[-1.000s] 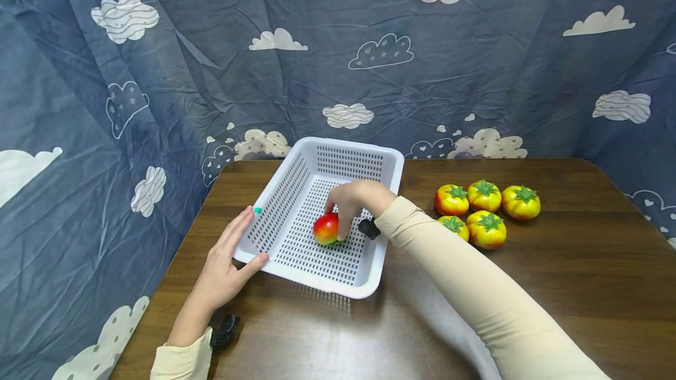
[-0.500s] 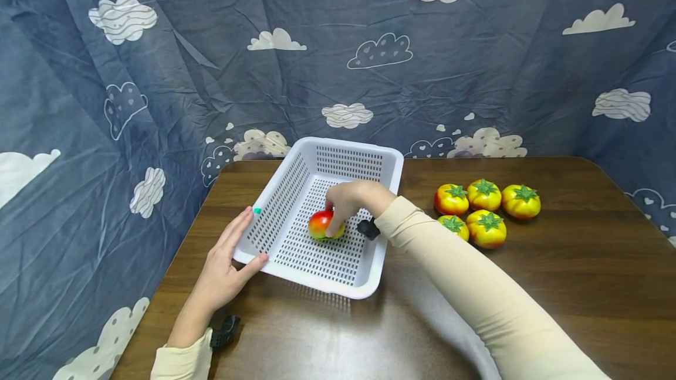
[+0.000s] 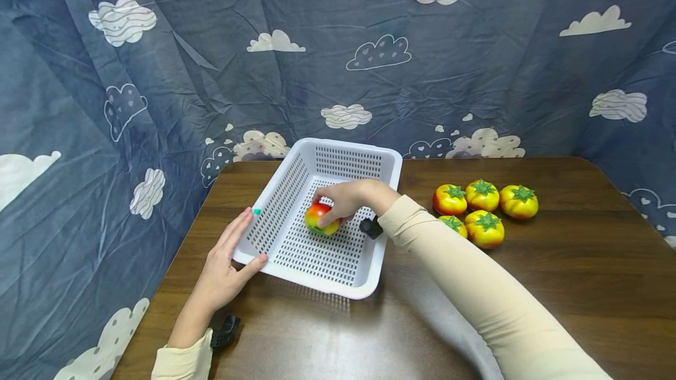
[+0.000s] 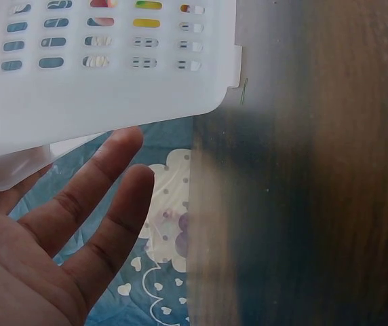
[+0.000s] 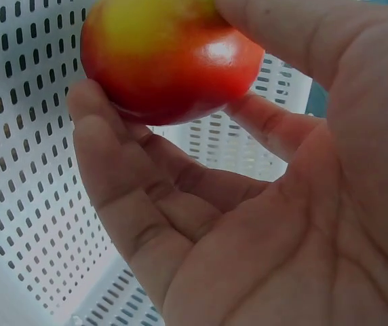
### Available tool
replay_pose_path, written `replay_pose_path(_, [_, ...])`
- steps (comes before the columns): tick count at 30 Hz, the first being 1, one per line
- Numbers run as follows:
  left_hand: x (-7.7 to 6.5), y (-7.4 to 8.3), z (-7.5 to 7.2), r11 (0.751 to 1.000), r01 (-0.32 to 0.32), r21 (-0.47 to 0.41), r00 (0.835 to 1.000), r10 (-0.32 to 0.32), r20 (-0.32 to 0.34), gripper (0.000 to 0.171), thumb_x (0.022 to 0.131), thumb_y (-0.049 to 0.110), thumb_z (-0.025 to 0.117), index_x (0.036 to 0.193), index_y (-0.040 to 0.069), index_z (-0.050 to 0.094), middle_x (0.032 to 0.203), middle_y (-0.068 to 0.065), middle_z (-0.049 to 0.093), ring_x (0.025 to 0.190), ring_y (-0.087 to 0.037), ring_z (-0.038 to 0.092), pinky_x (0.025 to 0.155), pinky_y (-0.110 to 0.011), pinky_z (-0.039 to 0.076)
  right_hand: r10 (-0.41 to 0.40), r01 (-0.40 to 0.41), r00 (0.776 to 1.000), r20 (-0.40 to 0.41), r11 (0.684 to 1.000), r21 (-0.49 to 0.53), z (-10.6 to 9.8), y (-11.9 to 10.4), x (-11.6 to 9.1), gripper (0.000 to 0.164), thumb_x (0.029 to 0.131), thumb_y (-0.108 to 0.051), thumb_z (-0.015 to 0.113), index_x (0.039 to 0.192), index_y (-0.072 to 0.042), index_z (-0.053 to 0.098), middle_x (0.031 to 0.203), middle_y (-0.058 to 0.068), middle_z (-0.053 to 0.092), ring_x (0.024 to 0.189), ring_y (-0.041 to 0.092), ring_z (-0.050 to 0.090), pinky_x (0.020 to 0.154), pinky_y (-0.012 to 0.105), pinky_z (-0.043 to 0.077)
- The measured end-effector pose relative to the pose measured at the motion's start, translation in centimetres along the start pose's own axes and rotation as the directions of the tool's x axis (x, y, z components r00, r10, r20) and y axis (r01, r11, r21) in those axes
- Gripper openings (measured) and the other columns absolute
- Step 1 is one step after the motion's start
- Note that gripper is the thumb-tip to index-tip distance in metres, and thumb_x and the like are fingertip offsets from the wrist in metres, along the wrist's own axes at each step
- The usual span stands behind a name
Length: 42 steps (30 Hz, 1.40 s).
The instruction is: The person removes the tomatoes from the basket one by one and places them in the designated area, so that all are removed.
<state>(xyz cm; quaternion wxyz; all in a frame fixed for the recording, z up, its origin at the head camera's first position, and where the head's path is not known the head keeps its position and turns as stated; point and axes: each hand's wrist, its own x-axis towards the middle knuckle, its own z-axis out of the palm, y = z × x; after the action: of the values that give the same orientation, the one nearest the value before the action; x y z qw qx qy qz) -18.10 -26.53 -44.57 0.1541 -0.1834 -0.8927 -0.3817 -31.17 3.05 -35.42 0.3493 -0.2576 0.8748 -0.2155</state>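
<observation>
A white perforated plastic basket [image 3: 322, 286] stands on the wooden table. Inside it, my right hand [image 3: 348, 199] reaches over the right rim and grips a shiny red and yellow toy tomato [image 3: 313, 221]. In the right wrist view my thumb is on one side of the tomato [image 5: 160, 68] and fingertips are on the other. My left hand [image 3: 224, 268] rests at the basket's near left corner, fingers stretched along the left rim and thumb on the front rim. Two straight fingers [image 4: 106, 224] show below the basket's wall [image 4: 112, 95] in the left wrist view.
Several more toy tomatoes [image 3: 486, 228] with green leaf tops sit in a group on the table [image 3: 581, 263], right of the basket. My right forearm [image 3: 465, 277] crosses in front of them. A blue cloud-print cloth [image 3: 317, 63] hangs behind the table.
My right hand has shifted the toy tomato a little left and back within the basket, and the tomato has turned in its fingers. The left hand and the basket stay put.
</observation>
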Motion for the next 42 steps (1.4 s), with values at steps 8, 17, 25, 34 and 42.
replay_pose_path(8, [0.1,0.0,0.1,1.000,-0.008,0.003,1.000,0.008,-0.010,0.084,0.090,0.021,0.084,0.164,0.011,0.044,0.173,-0.007,0.040,0.151,-0.040,0.047,0.113,-0.002,0.021,-0.024,0.024,1.000,-0.019,1.000,0.015,-0.1,0.2,-0.6,0.050,0.107,-0.026,0.067,0.152,-0.014,0.048,0.136,0.014,0.058,0.089,0.018,0.066,0.089,0.034,0.060])
replay_pose_path(17, [-0.1,0.0,0.0,1.000,0.003,0.009,1.000,-0.003,-0.005,0.086,0.090,0.021,0.084,0.165,0.013,0.044,0.174,-0.006,0.040,0.150,-0.038,0.048,0.112,-0.002,0.022,-0.016,0.018,0.999,-0.028,0.998,0.064,-0.7,0.4,-1.6,0.051,0.107,-0.026,0.067,0.153,-0.013,0.049,0.133,0.014,0.059,0.090,0.022,0.069,0.080,0.029,0.058])
replay_pose_path(25, [-0.1,0.1,0.1,1.000,-0.001,0.007,1.000,0.001,-0.006,0.086,0.089,0.021,0.085,0.165,0.013,0.044,0.173,-0.006,0.040,0.149,-0.038,0.049,0.111,-0.002,0.022,-0.020,0.023,0.999,-0.042,0.998,0.066,-1.1,1.3,-2.2,0.054,0.107,-0.032,0.066,0.154,-0.010,0.049,0.125,0.010,0.064,0.092,0.020,0.067,0.084,0.035,0.057])
replay_pose_path(34, [-0.2,0.1,0.2,1.000,0.003,0.007,1.000,-0.003,-0.005,0.086,0.090,0.021,0.084,0.165,0.013,0.044,0.173,-0.006,0.040,0.149,-0.038,0.049,0.111,-0.002,0.023,0.008,-0.003,0.999,-0.039,0.992,0.125,-1.1,1.8,-3.2,0.052,0.109,-0.030,0.063,0.152,-0.005,0.048,0.121,0.012,0.064,0.088,0.021,0.067,0.081,0.029,0.056])
replay_pose_path(42, [-0.1,0.0,0.2,1.000,-0.005,0.007,1.000,0.005,-0.008,0.086,0.089,0.021,0.085,0.164,0.012,0.044,0.173,-0.006,0.041,0.148,-0.037,0.049,0.112,-0.002,0.022,0.002,0.000,0.998,-0.064,0.999,0.035,-1.5,2.9,-3.4,0.057,0.109,-0.036,0.061,0.156,-0.006,0.047,0.129,0.012,0.065,0.098,0.021,0.068,0.085,0.036,0.056])
